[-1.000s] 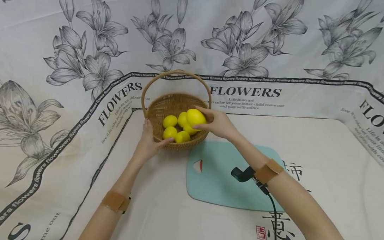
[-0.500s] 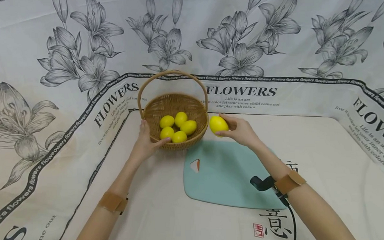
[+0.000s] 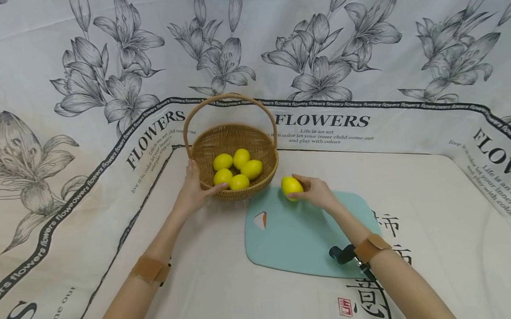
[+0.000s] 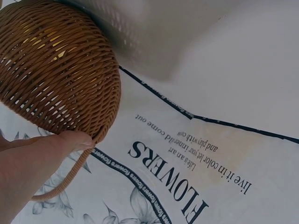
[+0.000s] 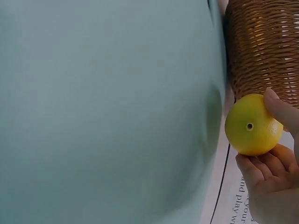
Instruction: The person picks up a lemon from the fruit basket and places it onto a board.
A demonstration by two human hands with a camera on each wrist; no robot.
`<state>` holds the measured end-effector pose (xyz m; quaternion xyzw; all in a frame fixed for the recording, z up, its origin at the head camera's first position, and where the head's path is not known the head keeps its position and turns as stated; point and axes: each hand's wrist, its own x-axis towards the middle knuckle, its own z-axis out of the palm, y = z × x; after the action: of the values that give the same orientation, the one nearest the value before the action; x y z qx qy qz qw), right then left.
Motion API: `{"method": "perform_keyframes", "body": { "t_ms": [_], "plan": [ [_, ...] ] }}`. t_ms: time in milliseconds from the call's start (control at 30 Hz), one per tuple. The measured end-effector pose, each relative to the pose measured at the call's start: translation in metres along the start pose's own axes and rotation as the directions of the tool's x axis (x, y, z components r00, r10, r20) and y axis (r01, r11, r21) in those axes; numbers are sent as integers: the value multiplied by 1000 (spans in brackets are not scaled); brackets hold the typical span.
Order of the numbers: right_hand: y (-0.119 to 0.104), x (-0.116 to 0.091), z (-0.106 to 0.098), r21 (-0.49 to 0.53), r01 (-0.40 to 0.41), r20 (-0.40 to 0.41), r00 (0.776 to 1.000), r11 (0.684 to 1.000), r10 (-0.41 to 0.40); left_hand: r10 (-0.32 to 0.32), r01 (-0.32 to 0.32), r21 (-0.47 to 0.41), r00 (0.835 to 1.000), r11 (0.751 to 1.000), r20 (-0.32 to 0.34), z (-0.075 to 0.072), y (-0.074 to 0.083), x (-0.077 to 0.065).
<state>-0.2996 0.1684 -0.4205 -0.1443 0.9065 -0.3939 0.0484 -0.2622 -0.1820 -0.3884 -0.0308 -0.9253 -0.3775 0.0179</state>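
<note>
A brown wicker basket (image 3: 233, 132) with a tall arched handle stands at the back of the table, tilted toward me, holding several yellow lemons (image 3: 239, 182). My left hand (image 3: 191, 187) grips its left side, thumb over the front rim; in the left wrist view a digit presses the weave beside the handle's foot. Right of the basket, my right hand (image 3: 317, 191) pinches one lemon (image 3: 291, 188) between thumb and fingers, over the far edge of a pale green cutting board (image 3: 300, 237). In the right wrist view, the lemon's stem end (image 5: 250, 126) faces the camera.
A white cloth with grey flowers and lettering (image 3: 322, 122) hangs behind and at both sides. The pale tabletop (image 3: 434, 195) bears black characters, partly covered by the board and right arm. A cable runs from the right wrist camera (image 3: 341, 254).
My right hand has lifted a lemon out of the basket, carried it right past the rim, then lowered it toward the cutting board. The left hand keeps its grip on the basket.
</note>
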Motion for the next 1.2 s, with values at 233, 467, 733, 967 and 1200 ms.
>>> {"method": "perform_keyframes", "body": {
  "t_ms": [233,467,733,967,1200],
  "plan": [
    [4,1,13,14,5,22,1000,1000,-5,0,0,-2,1000,1000,-3,2,0,0],
    [2,0,19,4,23,16,1000,1000,-24,-5,5,4,1000,1000,-4,2,-1,-1],
    [1,0,19,21,31,15,999,999,-32,1,-1,14,1000,1000,-3,1,0,-1],
    [-3,-2,16,9,67,38,997,998,-68,4,-4,14,1000,1000,-7,1,0,-1],
    [-4,-3,15,-2,69,40,997,998,-69,17,-17,18,1000,1000,-6,1,0,0]
  ]
}}
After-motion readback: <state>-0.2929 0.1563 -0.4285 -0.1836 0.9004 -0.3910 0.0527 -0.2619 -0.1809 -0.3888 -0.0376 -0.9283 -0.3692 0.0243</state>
